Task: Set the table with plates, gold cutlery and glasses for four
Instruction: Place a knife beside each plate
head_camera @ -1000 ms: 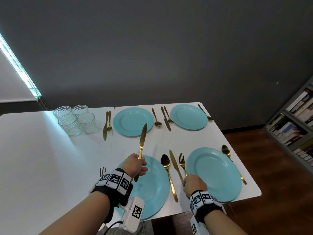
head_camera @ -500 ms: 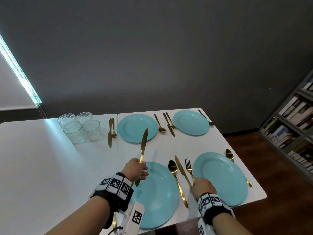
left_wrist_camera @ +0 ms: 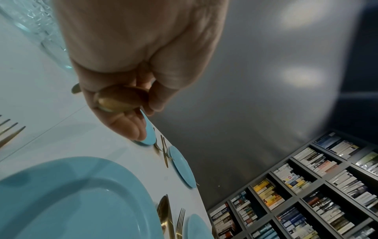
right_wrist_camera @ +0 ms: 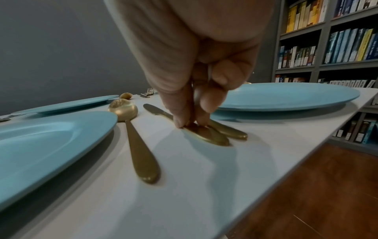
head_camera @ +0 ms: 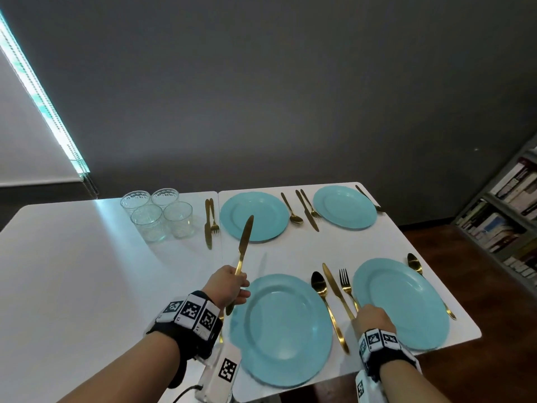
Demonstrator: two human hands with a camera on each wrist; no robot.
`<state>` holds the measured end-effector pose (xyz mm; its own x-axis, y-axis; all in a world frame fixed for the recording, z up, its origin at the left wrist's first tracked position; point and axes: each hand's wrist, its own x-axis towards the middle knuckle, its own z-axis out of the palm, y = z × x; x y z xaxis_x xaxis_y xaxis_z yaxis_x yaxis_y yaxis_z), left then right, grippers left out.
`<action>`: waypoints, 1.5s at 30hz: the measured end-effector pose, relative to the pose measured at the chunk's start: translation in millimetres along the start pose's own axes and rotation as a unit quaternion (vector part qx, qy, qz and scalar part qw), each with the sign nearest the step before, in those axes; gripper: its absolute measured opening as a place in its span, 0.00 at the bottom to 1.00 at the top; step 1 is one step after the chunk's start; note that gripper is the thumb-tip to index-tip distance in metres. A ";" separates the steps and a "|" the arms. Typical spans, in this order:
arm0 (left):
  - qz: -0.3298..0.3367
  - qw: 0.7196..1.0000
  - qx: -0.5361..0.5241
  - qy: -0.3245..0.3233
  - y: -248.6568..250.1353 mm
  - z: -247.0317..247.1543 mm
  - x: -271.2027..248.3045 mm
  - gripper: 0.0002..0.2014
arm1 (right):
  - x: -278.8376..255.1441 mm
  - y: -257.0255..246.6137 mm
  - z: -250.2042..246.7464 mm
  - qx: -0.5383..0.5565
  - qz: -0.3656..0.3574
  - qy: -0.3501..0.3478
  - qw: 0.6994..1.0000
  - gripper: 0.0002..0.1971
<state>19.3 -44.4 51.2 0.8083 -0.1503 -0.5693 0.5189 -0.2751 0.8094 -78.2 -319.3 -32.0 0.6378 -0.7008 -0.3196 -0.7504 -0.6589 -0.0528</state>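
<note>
Four blue plates sit on the white table (head_camera: 87, 286): near left (head_camera: 282, 330), near right (head_camera: 401, 303), far left (head_camera: 254, 216), far right (head_camera: 344, 207). My left hand (head_camera: 229, 289) grips a gold knife (head_camera: 245, 242) by its handle, blade raised and pointing away, just left of the near left plate; the handle end (left_wrist_camera: 120, 100) shows in my fist (left_wrist_camera: 131, 122). My right hand (head_camera: 373, 318) pinches the handle of a second knife (right_wrist_camera: 204, 134) lying between the near plates, beside a fork handle (right_wrist_camera: 231, 131) and a spoon (right_wrist_camera: 141, 153).
A cluster of several clear glasses (head_camera: 157, 213) stands at the back left of the table. Each far plate has gold cutlery beside it. A fork (left_wrist_camera: 10, 129) lies left of the near left plate. A bookshelf (head_camera: 508, 216) stands to the right, past the table edge.
My left hand with the raised knife has shifted left, off the near left plate's rim. My right hand stays on the cutlery handles between the near plates. My head view has tilted up slightly.
</note>
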 end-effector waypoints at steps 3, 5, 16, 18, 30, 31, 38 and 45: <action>0.004 1.000 0.002 -0.006 1.2 5.3 -1.7 0.06 | 2.2 0.5 1.4 0.005 0.000 -0.001 1.000 0.09; 0.006 1.000 0.007 -0.007 0.9 8.5 -2.4 0.06 | 3.0 1.4 2.0 0.005 0.003 -0.002 1.000 0.09; -0.001 1.000 0.014 -0.007 -0.7 4.5 -3.3 0.05 | -1.1 -0.4 -4.7 0.009 0.008 0.003 1.000 0.10; -0.002 1.000 0.013 -0.009 -1.0 0.6 -4.7 0.05 | -6.6 -9.3 -12.6 0.019 -0.013 0.004 1.000 0.11; 0.002 0.994 -0.098 -0.038 -20.6 -54.1 -24.6 0.07 | -146.4 -178.3 -36.9 0.358 -0.236 -0.202 0.880 0.03; 0.003 0.994 -0.099 -0.042 -24.4 -60.6 -24.8 0.08 | -155.6 -189.3 -30.9 0.383 -0.233 -0.227 0.865 0.02; -0.019 0.992 -0.083 -0.096 -49.4 -96.7 -33.7 0.11 | -186.3 -227.4 -0.1 0.494 -0.135 -0.257 0.820 0.05; -0.029 0.988 0.126 -0.082 -66.7 -128.5 -22.0 0.20 | -188.6 -218.6 28.5 0.312 -0.092 -0.251 0.912 0.09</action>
<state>2.7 99.2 28.3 0.7125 -0.2731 -0.6463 0.4610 -0.5123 0.7246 -39.4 -35.3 12.8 0.7201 -0.2773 -0.6360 -0.6917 -0.3588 -0.6268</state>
